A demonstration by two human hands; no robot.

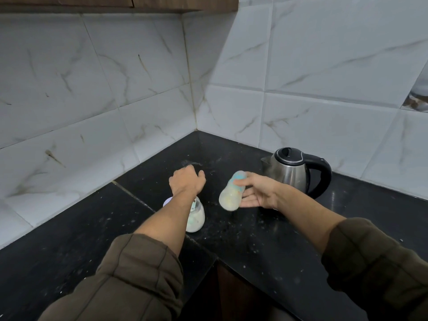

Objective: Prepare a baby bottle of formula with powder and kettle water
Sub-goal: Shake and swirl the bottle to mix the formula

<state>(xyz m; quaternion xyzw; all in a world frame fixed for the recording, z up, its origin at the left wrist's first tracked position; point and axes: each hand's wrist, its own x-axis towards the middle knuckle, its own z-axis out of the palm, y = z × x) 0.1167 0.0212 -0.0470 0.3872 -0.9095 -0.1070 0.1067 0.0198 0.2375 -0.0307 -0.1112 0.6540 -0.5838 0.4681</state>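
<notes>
The baby bottle point(231, 193) is in the right hand point(257, 193), clear of the desk point(266, 239) and blurred. It is tilted, its teal-tinted upper end leaning away from the person and its pale, milky lower end towards them. The thumb lies over the bottle's upper side and the fingers run beneath it, so the hand grips the bottle between them.

The left hand point(186, 181) is just beside the bottle, on its left, and a little further from the person. The two hands are apart. Its back faces the camera, its thumb sticks out towards the right hand, and its fingers bend down out of sight. Whether they hold anything cannot be told.

Under the left forearm, nearer the person than the left hand, a clear jar point(196, 218) with white powder in its base stands on the desk. A lilac lid point(167, 202) shows at the forearm's left edge.

Beyond the left hand's fingertips a faint dusting of white powder point(192, 163) marks the black desk.

Beyond the right hand, and slightly to its right, stands a steel kettle point(289, 174) with a black lid and handle, its spout turned towards the left hand.

Both forearms are bare, with the olive-brown sleeves point(129, 274) pushed up. White marbled wall tiles point(92, 89) meet in a corner beyond both hands.
</notes>
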